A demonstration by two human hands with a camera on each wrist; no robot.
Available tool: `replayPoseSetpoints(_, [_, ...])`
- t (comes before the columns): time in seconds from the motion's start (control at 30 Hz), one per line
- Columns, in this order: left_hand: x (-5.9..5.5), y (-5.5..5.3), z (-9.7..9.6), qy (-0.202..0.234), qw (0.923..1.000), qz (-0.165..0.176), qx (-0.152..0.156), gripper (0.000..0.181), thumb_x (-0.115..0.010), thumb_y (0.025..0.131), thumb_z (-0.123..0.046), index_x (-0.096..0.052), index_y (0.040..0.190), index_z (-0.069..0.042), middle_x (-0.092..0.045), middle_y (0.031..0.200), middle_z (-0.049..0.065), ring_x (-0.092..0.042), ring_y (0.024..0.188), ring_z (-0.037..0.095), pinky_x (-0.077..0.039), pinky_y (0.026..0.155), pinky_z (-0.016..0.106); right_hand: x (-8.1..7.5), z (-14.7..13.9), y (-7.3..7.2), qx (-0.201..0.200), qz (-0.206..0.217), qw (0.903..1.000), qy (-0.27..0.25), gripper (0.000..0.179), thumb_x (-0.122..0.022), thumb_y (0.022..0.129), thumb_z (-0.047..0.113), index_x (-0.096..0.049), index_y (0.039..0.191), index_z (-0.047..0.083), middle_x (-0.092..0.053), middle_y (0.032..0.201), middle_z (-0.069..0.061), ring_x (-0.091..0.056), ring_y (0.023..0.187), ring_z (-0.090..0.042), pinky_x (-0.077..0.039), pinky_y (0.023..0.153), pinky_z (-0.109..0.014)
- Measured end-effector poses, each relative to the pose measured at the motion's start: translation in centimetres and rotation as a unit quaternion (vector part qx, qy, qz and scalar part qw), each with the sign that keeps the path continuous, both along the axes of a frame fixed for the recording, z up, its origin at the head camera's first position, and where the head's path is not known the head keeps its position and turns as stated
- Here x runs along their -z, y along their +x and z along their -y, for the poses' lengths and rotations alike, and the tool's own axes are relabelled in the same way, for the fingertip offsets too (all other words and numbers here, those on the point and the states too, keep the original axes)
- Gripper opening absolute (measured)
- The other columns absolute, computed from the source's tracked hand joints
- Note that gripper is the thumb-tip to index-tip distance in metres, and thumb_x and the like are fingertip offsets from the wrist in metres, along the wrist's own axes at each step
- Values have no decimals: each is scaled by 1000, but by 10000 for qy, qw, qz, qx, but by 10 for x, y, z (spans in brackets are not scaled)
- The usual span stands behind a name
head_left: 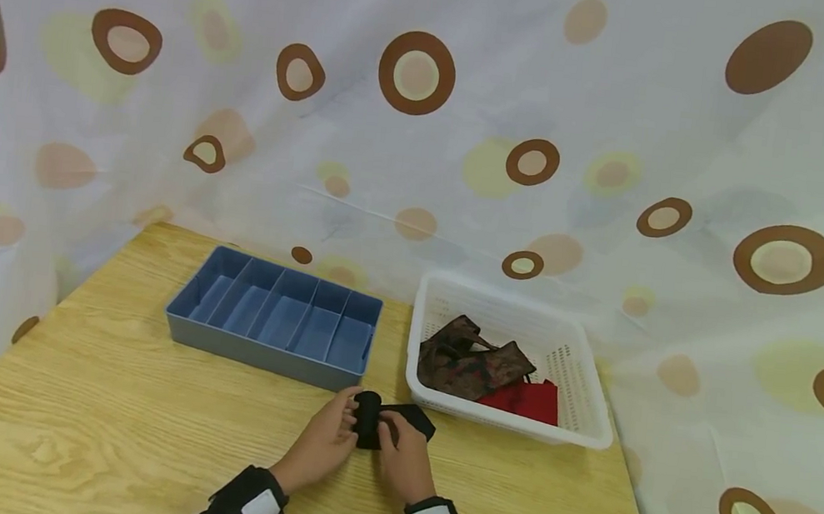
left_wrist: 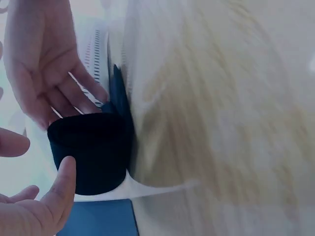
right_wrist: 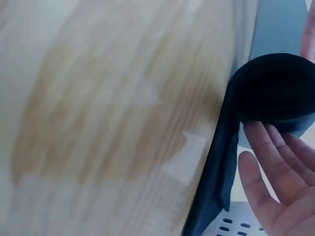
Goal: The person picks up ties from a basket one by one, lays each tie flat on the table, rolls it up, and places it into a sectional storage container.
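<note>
A black necktie (head_left: 367,420) stands partly wound into a roll on the wooden table, its pointed flat end stretched out to the right. The hollow top of the roll (left_wrist: 91,152) shows in the left wrist view. My left hand (head_left: 323,440) is at the left side of the roll, one extended fingertip touching it and the thumb apart. On the other side my right hand (head_left: 405,462) lays its fairly straight fingertips against the roll. From the right wrist, the roll (right_wrist: 275,93) and the loose band of cloth beside it are visible, with the right thumb held away.
Behind the hands stands a blue-grey box (head_left: 262,348) with several narrow compartments. To its right, a white perforated basket (head_left: 587,384) contains brown patterned cloth (head_left: 479,369) and a red piece (head_left: 528,401). A patterned curtain (head_left: 421,174) hangs behind the table (head_left: 123,428).
</note>
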State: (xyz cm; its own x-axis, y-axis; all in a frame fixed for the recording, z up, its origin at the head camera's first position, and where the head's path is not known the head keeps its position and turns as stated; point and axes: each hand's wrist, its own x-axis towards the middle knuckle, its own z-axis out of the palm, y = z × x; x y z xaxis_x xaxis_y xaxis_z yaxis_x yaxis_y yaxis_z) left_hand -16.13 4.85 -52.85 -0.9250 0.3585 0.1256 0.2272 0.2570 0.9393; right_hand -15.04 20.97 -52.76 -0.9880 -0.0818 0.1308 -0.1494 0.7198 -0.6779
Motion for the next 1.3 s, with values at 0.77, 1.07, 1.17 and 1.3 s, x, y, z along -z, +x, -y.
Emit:
replayPoseSetpoints(0.77, [7,-4,-8,-298,9987,354,192,60,-52,87,2,-25,141,8,-43,130,32,-51,115,44,-45,91,52,3,-3,-4,620,-913,9819,1541,28,-75,79,24,-65,99,9,-63,99,-10,-64,89,-26,-53,77,-40])
replayPoseSetpoints(1.07, [10,-3,-4,-105,9988,205,428,63,-54,85,4,-25,141,6,-56,113,21,-59,104,35,-49,86,44,-1,-1,-5,712,-371,9831,1646,58,-83,66,39,-59,104,4,-64,95,-14,-64,79,-29,-53,69,-42])
replayPoseSetpoints(1.17, [9,-3,-6,-415,9972,-70,622,62,-55,82,6,-31,140,2,-56,107,10,-58,104,28,-48,88,41,0,-3,-5,705,-59,9865,1477,60,-84,65,36,-56,106,2,-65,96,-16,-65,82,-30,-53,72,-43])
replayPoseSetpoints(1.3, [9,-1,-8,-1125,9869,-665,944,57,-56,79,10,-45,134,-5,-51,111,5,-54,109,24,-47,91,38,0,-9,-7,537,86,9911,1214,52,-80,72,31,-60,107,-1,-64,101,-19,-64,86,-31,-53,73,-43])
